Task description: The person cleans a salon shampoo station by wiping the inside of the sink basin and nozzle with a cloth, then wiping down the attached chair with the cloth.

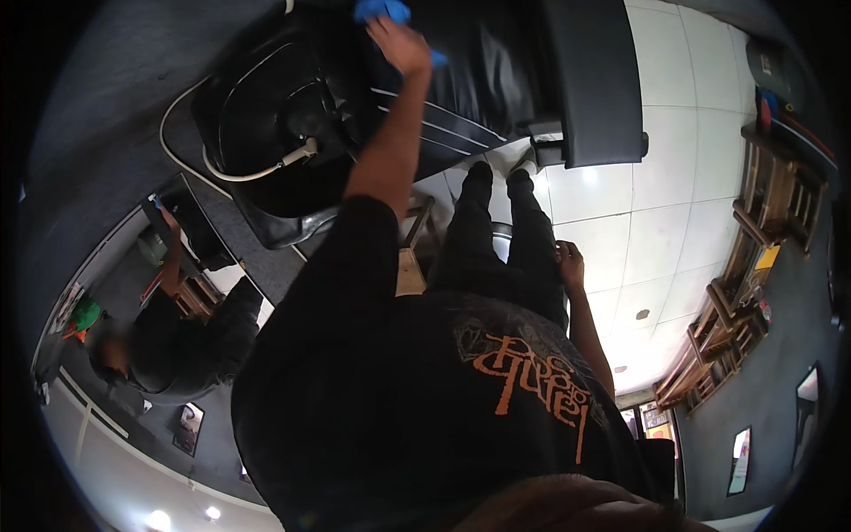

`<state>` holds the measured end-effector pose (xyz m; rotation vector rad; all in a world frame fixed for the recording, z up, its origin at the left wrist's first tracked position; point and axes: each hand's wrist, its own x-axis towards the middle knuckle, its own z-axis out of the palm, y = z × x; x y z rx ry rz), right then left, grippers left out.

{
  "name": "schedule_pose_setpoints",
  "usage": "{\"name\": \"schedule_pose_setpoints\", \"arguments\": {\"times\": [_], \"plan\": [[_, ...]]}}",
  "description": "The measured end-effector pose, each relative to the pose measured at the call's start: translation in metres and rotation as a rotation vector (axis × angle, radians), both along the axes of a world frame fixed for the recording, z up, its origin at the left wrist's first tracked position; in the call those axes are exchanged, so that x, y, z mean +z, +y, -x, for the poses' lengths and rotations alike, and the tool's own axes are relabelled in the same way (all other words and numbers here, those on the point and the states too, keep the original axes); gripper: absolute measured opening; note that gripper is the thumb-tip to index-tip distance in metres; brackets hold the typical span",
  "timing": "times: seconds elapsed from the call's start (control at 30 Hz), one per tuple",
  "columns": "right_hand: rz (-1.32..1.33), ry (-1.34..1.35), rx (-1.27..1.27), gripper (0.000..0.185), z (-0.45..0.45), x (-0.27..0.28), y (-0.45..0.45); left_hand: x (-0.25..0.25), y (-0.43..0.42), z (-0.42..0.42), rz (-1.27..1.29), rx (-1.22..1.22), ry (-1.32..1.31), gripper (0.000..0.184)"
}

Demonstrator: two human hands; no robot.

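My left hand (401,46) reaches far forward at the top of the view, its fingers closed over a blue cloth (383,11). The cloth is pressed on the black padded seat of a salon shampoo chair (479,62), and part of it shows past the wrist side of the hand. Left of that arm is the chair's black wash basin (266,115), with a cream spray hose (288,161) lying over its rim. My right hand (570,263) hangs beside my right thigh, fingers loosely bent and apart, with nothing visible in it.
A wide black padded end (596,84) of the chair is ahead on the right. A mirror (168,293) stands at the left. Wooden slatted benches (722,306) line the right wall beyond the white tiled floor (660,191). A small wooden stool (409,270) is by my legs.
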<state>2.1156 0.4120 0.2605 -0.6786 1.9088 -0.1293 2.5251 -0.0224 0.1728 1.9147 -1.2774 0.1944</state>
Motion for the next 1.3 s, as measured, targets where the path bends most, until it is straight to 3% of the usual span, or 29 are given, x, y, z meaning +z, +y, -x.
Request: {"name": "schedule_pose_setpoints", "arguments": {"times": [0.1,0.13,0.27,0.3,0.37,0.43,0.53,0.63,0.8,0.93,1.03,1.13,1.27,1.3], "plan": [[-0.032,0.022,0.022,0.037,-0.001,0.002,0.005,0.023,-0.072,-0.045,-0.058,-0.066,-0.077,0.055],[-0.036,0.031,0.038,0.037,-0.002,0.002,0.005,-0.026,-0.100,-0.082,-0.172,-0.092,-0.232,0.046],[-0.025,0.079,0.143,0.037,-0.003,-0.008,0.015,-0.058,-0.075,-0.132,-0.850,-0.535,-0.304,0.054],[-0.027,0.082,0.144,0.037,-0.005,-0.007,0.013,-0.067,-0.050,-0.127,-0.633,-0.493,-0.297,0.060],[-0.004,0.066,0.128,0.038,-0.005,-0.008,0.013,-0.049,-0.017,-0.099,-0.639,-0.466,-0.319,0.062],[0.046,0.025,0.094,0.039,-0.007,-0.013,0.014,-0.045,0.017,-0.089,-0.563,-0.570,-0.265,0.051],[0.018,0.049,0.091,0.042,-0.009,-0.020,0.013,-0.028,0.076,-0.068,-0.640,-0.595,-0.249,0.048],[0.008,0.099,0.139,0.045,-0.024,0.008,-0.014,-0.038,0.166,-0.053,-0.691,-0.774,-0.326,0.039],[0.220,0.182,0.234,0.045,-0.015,-0.005,-0.021,-0.032,0.262,-0.016,-0.717,-0.728,-0.378,0.035],[0.326,0.127,0.127,0.042,-0.001,-0.003,-0.035,0.032,0.204,0.003,-1.017,-0.590,-0.255,0.033],[0.255,0.073,0.058,0.043,-0.005,0.014,-0.043,0.003,0.125,-0.020,-0.558,-0.254,-0.214,0.038],[0.181,0.111,0.144,0.042,0.001,0.019,-0.032,0.039,0.044,-0.057,-0.301,-0.210,-0.391,0.034],[0.151,0.115,0.159,0.039,0.007,0.012,-0.031,0.025,0.021,-0.093,-0.484,-0.297,-0.445,0.041],[0.139,0.110,0.139,0.038,0.009,0.016,-0.035,-0.023,0.025,-0.106,-0.625,-0.306,-0.534,0.041]]}}
